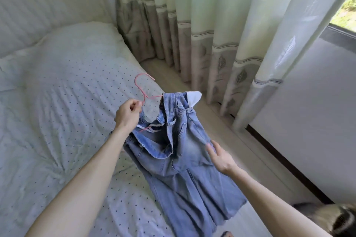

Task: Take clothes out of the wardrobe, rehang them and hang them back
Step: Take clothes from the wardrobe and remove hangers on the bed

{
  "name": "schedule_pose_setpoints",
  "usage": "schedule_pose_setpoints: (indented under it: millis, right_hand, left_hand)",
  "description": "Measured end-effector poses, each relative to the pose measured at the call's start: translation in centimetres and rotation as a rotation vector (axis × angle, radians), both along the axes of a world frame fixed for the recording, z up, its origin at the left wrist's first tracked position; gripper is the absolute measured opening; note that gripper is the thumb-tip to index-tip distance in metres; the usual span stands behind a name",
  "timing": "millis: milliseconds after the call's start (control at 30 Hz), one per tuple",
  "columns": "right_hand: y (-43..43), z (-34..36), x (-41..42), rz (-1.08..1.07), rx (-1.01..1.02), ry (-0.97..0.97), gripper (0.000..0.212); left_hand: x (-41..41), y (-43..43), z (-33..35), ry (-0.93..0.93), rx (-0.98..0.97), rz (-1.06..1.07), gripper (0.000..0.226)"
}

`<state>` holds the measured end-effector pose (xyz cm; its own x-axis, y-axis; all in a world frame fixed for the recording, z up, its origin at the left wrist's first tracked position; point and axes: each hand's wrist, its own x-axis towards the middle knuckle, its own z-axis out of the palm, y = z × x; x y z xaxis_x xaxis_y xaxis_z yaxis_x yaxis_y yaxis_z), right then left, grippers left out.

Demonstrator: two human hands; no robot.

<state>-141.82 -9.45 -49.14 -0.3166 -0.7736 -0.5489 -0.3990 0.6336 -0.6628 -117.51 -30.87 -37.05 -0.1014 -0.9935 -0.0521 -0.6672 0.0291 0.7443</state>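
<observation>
Denim jeans [185,161] on pink hanger [143,90] in left hand's [127,114] closed grip, right hand [221,157] open beside bed [48,102] edge.

Left hand [128,114] pinched closed, arm outstretched; right hand [221,157] open, fingers spread, palm leftward.

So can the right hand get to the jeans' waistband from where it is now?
Probably yes. The right hand is open and already touching the denim jeans just below the waistband, with nothing between them. The left hand holds the pink hanger clear on the other side.
</observation>
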Motion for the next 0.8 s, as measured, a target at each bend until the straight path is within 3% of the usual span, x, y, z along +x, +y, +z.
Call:
schedule_pose_setpoints:
  millis: [300, 567, 667, 800]
  right_hand:
    - [-3.4, -11.9, 2.7, 0.209, 0.392, 0.241, 0.075]
    - [-7.1, -18.3, 5.1, 0.344, 0.439, 0.426, 0.07]
    - [-7.8, -20.2, 5.6, 0.332, 0.456, 0.441, 0.071]
    - [-8.4, -22.0, 6.6, 0.304, 0.47, 0.492, 0.072]
  left_hand:
    - [-0.3, -14.4, -14.9, -0.042, 0.158, -0.004, 0.019]
    - [0.5, -21.8, -27.4, -0.129, 0.339, 0.045, 0.017]
    - [-0.2, -23.4, -30.4, -0.254, 0.357, -0.002, 0.029]
    - [-1.3, -21.1, -33.6, -0.559, 0.202, -0.252, 0.071]
